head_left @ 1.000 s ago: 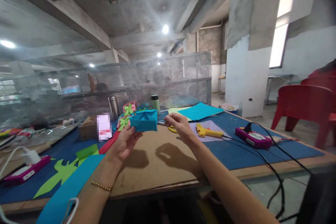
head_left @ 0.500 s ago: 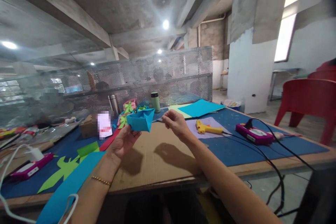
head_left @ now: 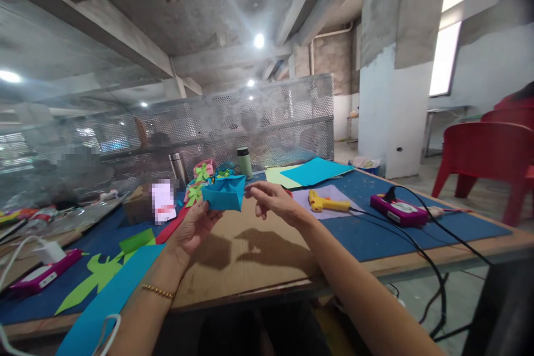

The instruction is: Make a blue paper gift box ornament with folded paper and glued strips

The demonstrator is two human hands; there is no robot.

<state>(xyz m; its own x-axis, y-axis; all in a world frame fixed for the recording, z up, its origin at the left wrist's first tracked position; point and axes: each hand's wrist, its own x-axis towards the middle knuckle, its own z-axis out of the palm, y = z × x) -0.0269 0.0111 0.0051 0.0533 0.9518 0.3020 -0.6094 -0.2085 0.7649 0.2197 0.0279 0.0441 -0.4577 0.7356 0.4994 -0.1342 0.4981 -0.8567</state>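
My left hand (head_left: pixel 198 228) grips a folded blue paper box (head_left: pixel 223 194) by its near left side, thumb in front, above a brown cardboard sheet (head_left: pixel 250 272). The box is open at the top, with creased, pointed folds at its right end. Just right of it, my right hand (head_left: pixel 269 200) has its fingers apart, the fingertips close to the paper's right edge. I see nothing held in that hand; whether a fingertip touches the paper I cannot tell.
A yellow glue gun (head_left: pixel 327 201) lies on a purple sheet (head_left: pixel 334 217). Beyond are blue sheets (head_left: pixel 317 171), a green bottle (head_left: pixel 244 162) and a steel flask (head_left: pixel 178 168). A purple power strip (head_left: pixel 398 210) trails a black cable. Green cutouts (head_left: pixel 98 275) and a phone (head_left: pixel 162 200) lie left.
My right hand has moved left toward the blue paper box, and its fingers have gone from pinched together to spread. My left hand still holds the box. The view has shifted slightly.
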